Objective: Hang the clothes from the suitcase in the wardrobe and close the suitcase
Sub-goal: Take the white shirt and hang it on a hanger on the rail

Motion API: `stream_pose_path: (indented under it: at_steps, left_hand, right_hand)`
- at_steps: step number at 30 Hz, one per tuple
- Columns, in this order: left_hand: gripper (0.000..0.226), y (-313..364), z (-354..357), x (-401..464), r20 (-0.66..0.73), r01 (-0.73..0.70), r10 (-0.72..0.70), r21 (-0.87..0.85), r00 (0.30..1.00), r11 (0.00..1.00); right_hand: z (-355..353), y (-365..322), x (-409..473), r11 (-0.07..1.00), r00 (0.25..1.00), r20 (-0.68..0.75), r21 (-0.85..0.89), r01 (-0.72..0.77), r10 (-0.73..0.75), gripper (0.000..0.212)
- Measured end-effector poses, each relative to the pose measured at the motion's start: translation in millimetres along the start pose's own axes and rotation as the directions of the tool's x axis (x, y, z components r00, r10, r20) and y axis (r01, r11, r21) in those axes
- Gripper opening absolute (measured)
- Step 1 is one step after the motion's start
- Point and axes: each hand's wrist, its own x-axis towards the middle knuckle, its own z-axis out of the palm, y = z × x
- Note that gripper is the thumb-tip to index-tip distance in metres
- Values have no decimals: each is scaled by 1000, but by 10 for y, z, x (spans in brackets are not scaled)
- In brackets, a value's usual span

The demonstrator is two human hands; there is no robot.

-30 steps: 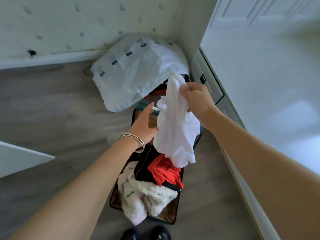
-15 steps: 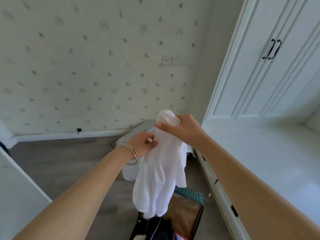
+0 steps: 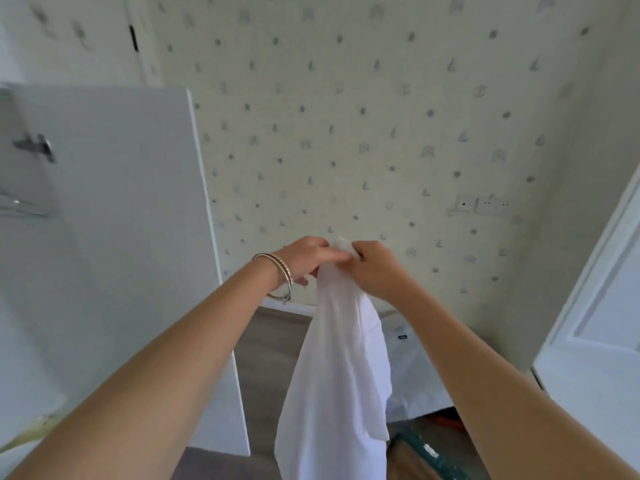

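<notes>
One patterned wall [image 3: 363,133], cream with rows of small grey motifs, fills the frame from ten o'clock round to two o'clock; a pale socket plate [image 3: 483,205] is fixed to it at about three o'clock of centre, its details too blurred to read; one white wardrobe door [image 3: 114,220], standing open, occupies the nine o'clock side, with a dark metal fitting [image 3: 34,147] near its upper left, blurred; one white panelled door [image 3: 595,323] runs along the four o'clock edge; a strip of grey wood-look floor [image 3: 277,341] shows at six o'clock, below the white skirting; one white garment [image 3: 339,375], the task's item, hangs in the air at centre to six o'clock, bunched at the top and falling loose to the lower frame edge, clear of the floor; one pale bag [image 3: 412,375] lies behind it at five o'clock, partly hidden; one suitcase [image 3: 429,455], seen only as a green rim and brown lining, sits at five o'clock on the bottom edge; left hand [image 3: 308,259], fingers curled round the gathered top of the garment, grasping it; right hand [image 3: 377,268], touching the left at twelve o'clock of the garment, pinching the same bunched cloth; two thin bangles [image 3: 280,277] on the left wrist.
</notes>
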Motion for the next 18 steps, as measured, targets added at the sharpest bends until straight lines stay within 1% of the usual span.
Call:
stream_pose_path:
  at_steps: [2, 4, 6, 7, 10, 12, 13, 15, 18]
  left_hand:
    - [41, -85, -214, -95, -71, 33, -28, 67, 997, 997]
    - [47, -176, -437, -204, -127, 45, -20, 197, 992, 979]
    - [50, -319, -782, -406, -153, 64, -23, 266, 988, 962]
    - [48, -370, -930, -486, -133, 57, -22, 266, 991, 962]
    - [24, -537, -1378, -738, -111, 54, -28, 240, 993, 969]
    - [22, -679, -1711, -898, -118, 64, -45, 160, 992, 985]
    - [20, -768, -1901, -977, -119, 82, -69, 108, 990, 991]
    - [8, -966, -2261, -1147, -87, 124, -121, 32, 989, 992]
    - [11, -1293, -2725, -1408, -70, 176, -178, -37, 982, 984]
  right_hand:
    - [156, -222, 61, 998, 997, 59, 47, 39, -42, 34]
    - [290, -435, 101, 994, 987, 140, 77, 73, -83, 33]
    - [507, -677, 147, 983, 964, 225, 147, 109, -141, 26]
    - [588, -755, 169, 976, 957, 244, 189, 111, -156, 24]
    - [899, -1045, 233, 951, 935, 283, 279, 132, -212, 30]
    - [1155, -1305, 305, 939, 914, 339, 327, 110, -225, 45]
    - [1296, -1461, 339, 938, 898, 373, 328, 109, -235, 50]
    - [1583, -1756, 402, 946, 862, 436, 298, 132, -258, 53]
    - [2025, -2138, 496, 944, 830, 475, 279, 174, -293, 50]
